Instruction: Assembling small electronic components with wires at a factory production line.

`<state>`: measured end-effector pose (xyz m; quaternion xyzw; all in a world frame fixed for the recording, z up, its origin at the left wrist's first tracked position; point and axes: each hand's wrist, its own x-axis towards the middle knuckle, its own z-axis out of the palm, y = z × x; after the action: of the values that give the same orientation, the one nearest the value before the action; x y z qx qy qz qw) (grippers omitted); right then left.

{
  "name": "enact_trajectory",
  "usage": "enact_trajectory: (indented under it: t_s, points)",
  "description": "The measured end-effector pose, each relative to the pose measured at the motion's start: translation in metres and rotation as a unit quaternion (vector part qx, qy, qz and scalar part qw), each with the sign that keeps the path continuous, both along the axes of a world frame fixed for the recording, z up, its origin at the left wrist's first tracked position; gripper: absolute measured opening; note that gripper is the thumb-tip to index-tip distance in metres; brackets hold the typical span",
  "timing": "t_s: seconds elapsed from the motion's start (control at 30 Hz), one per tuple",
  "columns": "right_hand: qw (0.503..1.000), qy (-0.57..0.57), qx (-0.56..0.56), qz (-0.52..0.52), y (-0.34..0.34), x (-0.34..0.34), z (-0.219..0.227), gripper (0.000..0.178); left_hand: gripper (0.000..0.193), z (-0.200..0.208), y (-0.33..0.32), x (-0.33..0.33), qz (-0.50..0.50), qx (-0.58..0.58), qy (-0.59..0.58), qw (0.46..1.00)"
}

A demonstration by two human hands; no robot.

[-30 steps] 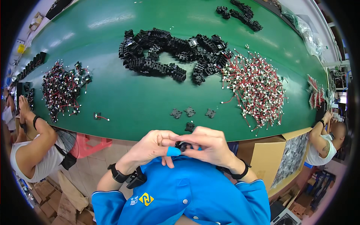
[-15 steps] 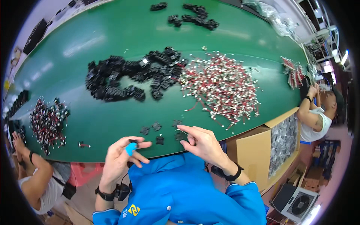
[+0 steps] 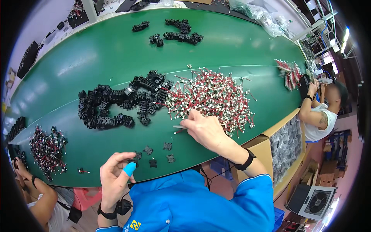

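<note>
My left hand (image 3: 116, 176), with a blue wrap (image 3: 130, 168) on its thumb, pinches a small black plastic part (image 3: 135, 159) above the near edge of the table. Beside it, several flat black cross-shaped pieces (image 3: 153, 163) lie loose on the green top. My right hand (image 3: 206, 129) reaches to the near left edge of a heap of red-wired white connectors (image 3: 220, 91). Its fingers close on a thin, pale, pointed tool that looks like tweezers (image 3: 179, 127), with the tip pointing left. A short red wire lies just below that tip.
A thick row of black plastic parts (image 3: 104, 98) lies mid-table, with smaller rows (image 3: 183, 37) beyond. Another connector heap (image 3: 48, 149) is at left. An open cardboard box (image 3: 262, 154) of bagged parts stands at right. Co-workers sit at both sides, one at right (image 3: 320, 120).
My right hand has moved from the loose black pieces out to the connector heap. My left fingers have drawn together around the small black part. The view has tilted and shifted.
</note>
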<state>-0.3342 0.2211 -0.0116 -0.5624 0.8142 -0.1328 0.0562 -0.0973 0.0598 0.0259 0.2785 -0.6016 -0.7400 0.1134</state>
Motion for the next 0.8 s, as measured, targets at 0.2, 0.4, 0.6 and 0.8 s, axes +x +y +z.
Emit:
enact_trajectory:
  t_s: [0.2,0.4,0.6,0.8]
  points:
    - [0.991,0.081,0.097,0.032,0.000,-0.013,-0.009,0.018,0.018,-0.011,-0.009,0.012,0.016,0.084,-0.009,0.996]
    - [0.988,0.124,0.055,0.076,0.003,-0.010,-0.001,0.009,0.018,-0.016,-0.011,0.009,0.002,0.134,0.001,0.991]
    - [0.976,0.178,0.069,0.103,0.004,-0.016,-0.015,0.009,0.030,-0.007,-0.009,0.008,-0.006,0.120,-0.010,0.993]
    - [0.982,0.137,0.092,0.095,0.003,-0.019,-0.014,0.010,0.023,-0.008,-0.008,0.008,-0.026,0.069,-0.023,0.997]
